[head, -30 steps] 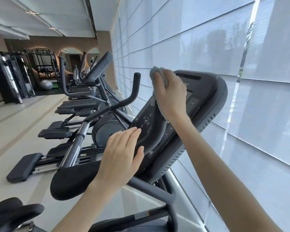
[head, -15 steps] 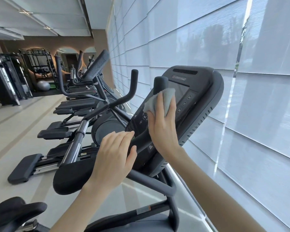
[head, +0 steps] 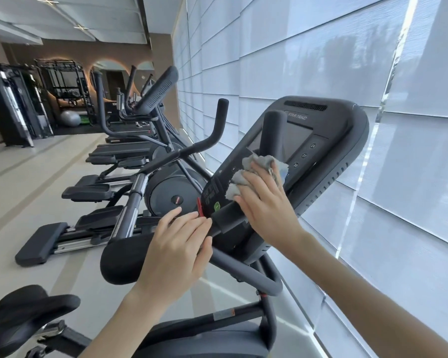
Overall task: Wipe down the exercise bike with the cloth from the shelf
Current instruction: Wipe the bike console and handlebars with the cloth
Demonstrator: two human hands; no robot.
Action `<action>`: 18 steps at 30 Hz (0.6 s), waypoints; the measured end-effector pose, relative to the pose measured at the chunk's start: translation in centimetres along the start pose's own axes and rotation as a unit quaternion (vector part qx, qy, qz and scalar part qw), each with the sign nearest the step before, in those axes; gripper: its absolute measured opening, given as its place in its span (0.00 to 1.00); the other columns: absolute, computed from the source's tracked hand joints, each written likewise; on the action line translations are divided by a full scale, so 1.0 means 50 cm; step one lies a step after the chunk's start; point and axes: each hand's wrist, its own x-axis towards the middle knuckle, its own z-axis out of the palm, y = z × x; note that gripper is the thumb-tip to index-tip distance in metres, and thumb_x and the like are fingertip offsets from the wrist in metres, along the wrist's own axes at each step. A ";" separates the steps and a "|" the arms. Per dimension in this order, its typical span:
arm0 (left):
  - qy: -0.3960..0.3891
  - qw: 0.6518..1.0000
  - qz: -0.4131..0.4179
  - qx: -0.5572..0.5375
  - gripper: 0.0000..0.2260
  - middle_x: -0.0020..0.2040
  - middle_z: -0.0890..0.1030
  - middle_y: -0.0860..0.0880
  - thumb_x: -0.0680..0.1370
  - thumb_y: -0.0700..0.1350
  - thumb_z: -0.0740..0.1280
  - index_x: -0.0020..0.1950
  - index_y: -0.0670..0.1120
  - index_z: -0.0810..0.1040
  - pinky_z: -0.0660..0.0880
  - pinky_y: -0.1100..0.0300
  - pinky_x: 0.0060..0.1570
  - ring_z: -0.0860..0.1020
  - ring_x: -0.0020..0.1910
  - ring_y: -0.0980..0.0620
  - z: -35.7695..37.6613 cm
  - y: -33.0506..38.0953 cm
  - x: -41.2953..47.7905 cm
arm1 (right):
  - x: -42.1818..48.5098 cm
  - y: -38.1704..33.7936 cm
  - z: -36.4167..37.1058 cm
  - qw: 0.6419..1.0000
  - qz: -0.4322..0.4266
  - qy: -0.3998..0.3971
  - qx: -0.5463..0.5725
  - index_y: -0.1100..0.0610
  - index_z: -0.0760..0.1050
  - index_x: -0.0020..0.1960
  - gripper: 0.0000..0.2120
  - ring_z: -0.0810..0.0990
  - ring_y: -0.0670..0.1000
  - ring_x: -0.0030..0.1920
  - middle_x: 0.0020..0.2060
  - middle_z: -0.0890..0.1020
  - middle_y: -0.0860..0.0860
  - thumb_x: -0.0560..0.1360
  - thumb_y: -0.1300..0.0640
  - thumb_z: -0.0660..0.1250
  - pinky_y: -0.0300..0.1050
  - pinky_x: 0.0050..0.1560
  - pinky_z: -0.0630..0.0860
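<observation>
The exercise bike's black console (head: 331, 140) tilts toward me in the centre, with its dark handlebar (head: 243, 270) curving below it and the black seat (head: 23, 313) at the lower left. My right hand (head: 267, 205) presses a crumpled grey cloth (head: 254, 169) flat against the lower part of the console, beside an upright padded grip (head: 272, 133). My left hand (head: 176, 249) rests with fingers spread on the console's lower left edge, next to a small red tab (head: 199, 206). It holds nothing.
A row of elliptical trainers (head: 145, 161) stretches away on the left over a pale floor (head: 23, 177). White window blinds (head: 373, 60) fill the right side close behind the console. Weight racks (head: 13, 104) and a grey exercise ball (head: 70, 118) stand at the far end.
My right hand has slid the cloth down the console, from its top edge to the lower button area. My left hand stayed on the console's lower edge.
</observation>
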 end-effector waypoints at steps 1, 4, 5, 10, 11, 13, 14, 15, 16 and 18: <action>0.001 1.000 0.001 -0.001 0.12 0.50 0.84 0.48 0.77 0.43 0.62 0.53 0.40 0.83 0.70 0.47 0.63 0.80 0.54 0.49 0.000 0.000 -0.001 | -0.009 -0.010 0.002 1.000 0.009 0.005 0.025 0.65 0.79 0.50 0.11 0.74 0.62 0.63 0.52 0.81 0.59 0.79 0.59 0.62 0.59 0.73 0.56; 0.013 1.000 -0.005 0.002 0.11 0.49 0.84 0.48 0.77 0.42 0.62 0.52 0.40 0.83 0.70 0.46 0.62 0.80 0.53 0.48 -0.003 -0.002 0.000 | -0.025 -0.031 0.006 0.997 -0.006 -0.003 0.071 0.66 0.79 0.52 0.12 0.75 0.61 0.61 0.54 0.80 0.59 0.79 0.58 0.62 0.61 0.68 0.65; 0.018 1.000 -0.007 0.003 0.11 0.48 0.84 0.48 0.77 0.42 0.62 0.51 0.41 0.83 0.70 0.46 0.62 0.80 0.52 0.48 -0.003 -0.002 0.000 | -0.027 -0.027 0.003 0.997 -0.028 -0.008 0.069 0.66 0.79 0.52 0.13 0.76 0.62 0.61 0.54 0.80 0.59 0.79 0.57 0.61 0.61 0.64 0.68; 0.036 0.999 0.009 0.003 0.10 0.47 0.84 0.48 0.76 0.41 0.63 0.48 0.40 0.84 0.70 0.46 0.62 0.81 0.51 0.48 0.000 -0.001 -0.002 | 0.034 0.062 -0.023 0.990 -0.121 0.022 -0.074 0.62 0.81 0.48 0.09 0.79 0.60 0.56 0.50 0.82 0.59 0.77 0.57 0.66 0.61 0.60 0.73; 0.038 0.999 0.009 0.002 0.10 0.47 0.84 0.48 0.76 0.41 0.63 0.48 0.40 0.84 0.70 0.47 0.63 0.81 0.51 0.48 0.001 -0.003 -0.003 | 0.040 0.059 -0.018 0.992 -0.105 0.026 -0.072 0.62 0.81 0.48 0.09 0.79 0.59 0.56 0.50 0.82 0.58 0.77 0.57 0.66 0.62 0.61 0.72; 0.041 0.999 0.006 0.001 0.11 0.48 0.84 0.48 0.76 0.41 0.62 0.49 0.40 0.84 0.69 0.47 0.63 0.81 0.51 0.48 0.003 -0.002 -0.005 | 0.029 0.027 -0.001 0.998 -0.048 0.025 -0.032 0.63 0.81 0.47 0.10 0.79 0.59 0.57 0.50 0.82 0.57 0.78 0.57 0.65 0.63 0.65 0.69; 0.043 0.999 0.005 0.001 0.11 0.48 0.84 0.47 0.76 0.41 0.62 0.49 0.40 0.84 0.69 0.47 0.63 0.81 0.52 0.48 0.003 -0.001 -0.006 | 0.015 0.003 0.009 0.999 -0.014 0.029 -0.004 0.64 0.81 0.47 0.10 0.79 0.59 0.57 0.50 0.82 0.57 0.78 0.58 0.64 0.63 0.66 0.67; 0.046 0.999 0.004 0.000 0.11 0.48 0.84 0.47 0.77 0.41 0.62 0.49 0.40 0.84 0.70 0.47 0.63 0.81 0.52 0.48 0.003 0.000 -0.007 | 0.000 -0.022 0.019 0.999 0.017 0.039 0.025 0.64 0.80 0.47 0.10 0.79 0.58 0.56 0.50 0.82 0.56 0.78 0.58 0.63 0.62 0.67 0.66; 0.050 0.999 0.003 -0.002 0.11 0.48 0.84 0.47 0.77 0.40 0.62 0.49 0.40 0.84 0.70 0.47 0.63 0.81 0.52 0.48 0.003 0.000 -0.009 | -0.014 -0.045 0.029 0.997 0.041 0.051 0.051 0.64 0.80 0.48 0.11 0.78 0.58 0.56 0.51 0.82 0.56 0.79 0.59 0.62 0.61 0.66 0.67; 0.063 0.998 -0.004 -0.001 0.10 0.48 0.84 0.47 0.76 0.40 0.62 0.49 0.40 0.84 0.71 0.46 0.62 0.81 0.52 0.47 -0.001 -0.001 -0.013 | -0.034 -0.084 0.048 0.991 0.067 0.075 0.087 0.65 0.80 0.50 0.10 0.77 0.59 0.57 0.54 0.81 0.58 0.78 0.60 0.62 0.60 0.65 0.67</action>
